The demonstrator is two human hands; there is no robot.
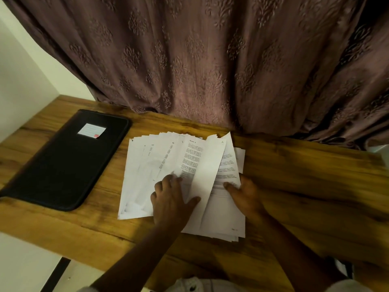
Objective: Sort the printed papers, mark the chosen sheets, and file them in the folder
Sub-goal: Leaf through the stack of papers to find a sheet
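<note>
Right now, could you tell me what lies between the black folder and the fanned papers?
Only a bare strip of wooden table separates the black folder from the fanned papers, as the head view shows.

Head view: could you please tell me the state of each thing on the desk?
folder: closed, lying flat
papers: fanned out, overlapping
left hand: fingers spread, presses the papers
right hand: pinches the papers' right edge
curtain: drawn shut
</note>
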